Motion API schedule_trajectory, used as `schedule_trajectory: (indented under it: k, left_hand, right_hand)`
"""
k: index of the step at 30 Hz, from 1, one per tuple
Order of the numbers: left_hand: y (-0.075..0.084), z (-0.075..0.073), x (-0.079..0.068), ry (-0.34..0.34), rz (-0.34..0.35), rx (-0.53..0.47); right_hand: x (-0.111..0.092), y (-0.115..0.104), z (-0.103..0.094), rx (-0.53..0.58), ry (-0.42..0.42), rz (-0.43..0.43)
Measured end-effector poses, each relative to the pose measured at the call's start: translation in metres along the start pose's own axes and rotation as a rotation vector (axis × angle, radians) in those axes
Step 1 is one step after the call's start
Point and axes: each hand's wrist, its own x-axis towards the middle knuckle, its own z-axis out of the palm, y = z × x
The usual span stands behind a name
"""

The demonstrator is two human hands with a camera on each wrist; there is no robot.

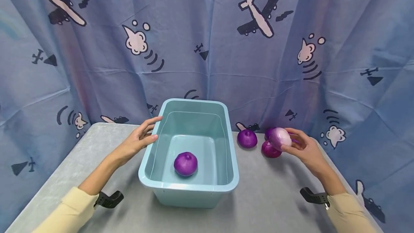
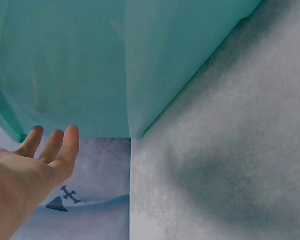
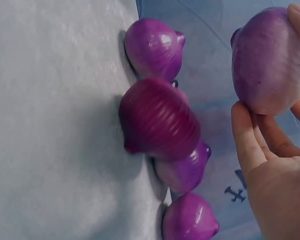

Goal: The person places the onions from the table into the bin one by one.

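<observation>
A pale purple-and-white onion is pinched between the thumb and fingers of my right hand, raised over the table's right side. Under it lies a dark red-purple onion; the right wrist view shows that dark onion among several purple onions. Another purple onion sits between this group and the light blue plastic bin. Inside the bin rests one purple onion. My left hand has its fingers loosely extended at the bin's left rim; whether every fingertip touches is unclear.
The grey table holds the bin near its middle. Behind it hangs a blue curtain printed with airplanes, close to the table's back edge. A black strap is worn on each wrist.
</observation>
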Motion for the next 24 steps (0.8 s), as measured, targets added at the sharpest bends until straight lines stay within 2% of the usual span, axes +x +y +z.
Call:
schedule_trajectory:
  k: [11,24]
  left_hand:
    - [0.003,-0.001,0.0,0.009,0.007,0.016]
    - [0.003,-0.001,0.002,0.038,0.018,0.047]
  right_hand:
    - [0.017,-0.028,0.015,0.045,-0.045,0.007]
    - [0.027,-0.06,0.028,0.168,-0.111,-0.095]
